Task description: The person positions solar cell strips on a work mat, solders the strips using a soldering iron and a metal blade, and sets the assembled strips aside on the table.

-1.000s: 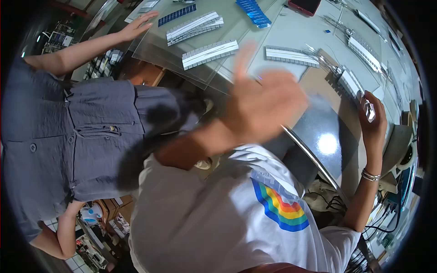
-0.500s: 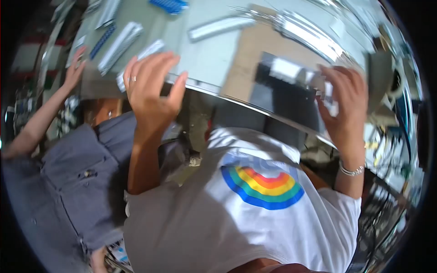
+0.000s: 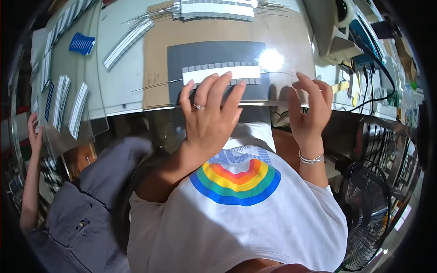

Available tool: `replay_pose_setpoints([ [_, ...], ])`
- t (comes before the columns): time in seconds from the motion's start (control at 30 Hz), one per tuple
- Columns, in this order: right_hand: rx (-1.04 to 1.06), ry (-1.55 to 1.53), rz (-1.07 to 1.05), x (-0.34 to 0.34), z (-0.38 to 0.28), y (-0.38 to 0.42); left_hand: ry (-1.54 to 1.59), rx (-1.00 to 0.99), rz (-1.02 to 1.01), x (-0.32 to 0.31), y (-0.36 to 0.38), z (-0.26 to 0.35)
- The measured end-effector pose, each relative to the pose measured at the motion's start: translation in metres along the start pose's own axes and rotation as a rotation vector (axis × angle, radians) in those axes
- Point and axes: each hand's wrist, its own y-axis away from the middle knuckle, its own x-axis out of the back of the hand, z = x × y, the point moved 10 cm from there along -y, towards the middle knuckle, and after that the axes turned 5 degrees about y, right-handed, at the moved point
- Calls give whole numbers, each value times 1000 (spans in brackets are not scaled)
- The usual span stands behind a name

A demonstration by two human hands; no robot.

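Observation:
A white strip point(image 3: 248, 73) with grey notched edges lies on a dark grey mat point(image 3: 214, 52), on top of brown cardboard point(image 3: 157, 54). My left hand point(image 3: 211, 107) rests its fingertips on the strip, its fingers spread and a ring on one of them. Thin wires point(image 3: 157, 85) stick out from the strip's left end. My right hand point(image 3: 312, 104) is at the right, apart from the strip, fingers loosely curved and parted, holding nothing visible. Its wrist wears a silvery bracelet. Behind the mat is a stack of similar strips point(image 3: 217, 9) with wires at both ends.
A single strip point(image 3: 127, 44) lies left of the mat. Further left are a blue ribbed piece point(image 3: 82, 43) and more strips point(image 3: 61, 102). A co-worker's hand point(image 3: 35, 132) is at the far left edge. A machine point(image 3: 339, 43) stands right, a black fan point(image 3: 366, 214) below.
My left hand has moved right and down onto the strip. My right hand has come away from the strip's end. The view has turned, and the table now appears more level.

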Motion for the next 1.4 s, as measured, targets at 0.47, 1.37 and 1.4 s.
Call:
replay_pose_setpoints([
  [0.47, -115, -417, 13, -43, -23, 7, -49, 10, -12, -5, 1, -2],
  [1.37, 623, -175, -551, -142, -217, -92, 130, 127, -60, -14, 18, -32],
  [1.4, 612, -201, -550, -144, -212, -92, 66, 107, -89, -17, 21, -29],
])
